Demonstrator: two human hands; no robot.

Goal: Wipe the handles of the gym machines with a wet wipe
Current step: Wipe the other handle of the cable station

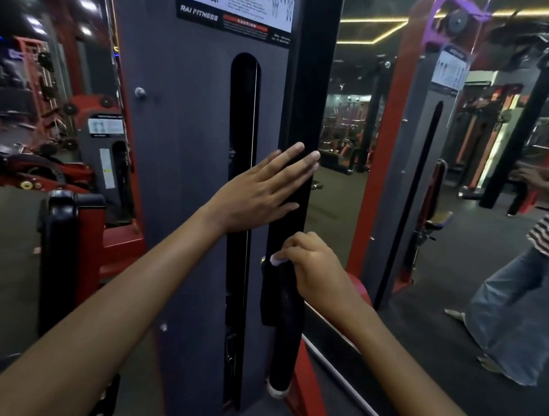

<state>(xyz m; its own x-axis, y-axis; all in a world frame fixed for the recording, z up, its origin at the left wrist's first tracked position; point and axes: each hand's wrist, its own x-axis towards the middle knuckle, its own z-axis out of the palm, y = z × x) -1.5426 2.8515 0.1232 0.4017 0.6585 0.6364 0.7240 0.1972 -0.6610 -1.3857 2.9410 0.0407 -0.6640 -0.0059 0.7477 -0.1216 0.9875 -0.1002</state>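
Wiping is what I am judging to be underway here: my right hand [314, 268] is curling its fingers around a small pale wet wipe [277, 260] and pressing it onto the top of the black foam-covered cylindrical handle [283, 330], which is hanging upright against the front of the tall grey steel weight-stack housing [185, 170]. That grip is closed on the wipe, with only a sliver of the wipe showing past the fingertips, so I cannot tell how much of it is bunched inside the palm.

My left hand [258, 194] is lying flat, fingers straight and spread, on the black vertical post [305, 97] at the housing's right edge, just above the handle. Its grip is open and holding nothing. I am reading it as a brace, steadying me and the frame so the handle does not swing away under the rubbing.

The handle's lower end, with its pale end cap [277, 391], is sitting well below the wipe, so most of the foam looks not yet covered. To the right of the housing, a mirror [395, 215] is reflecting the gym floor and a person in a striped top.
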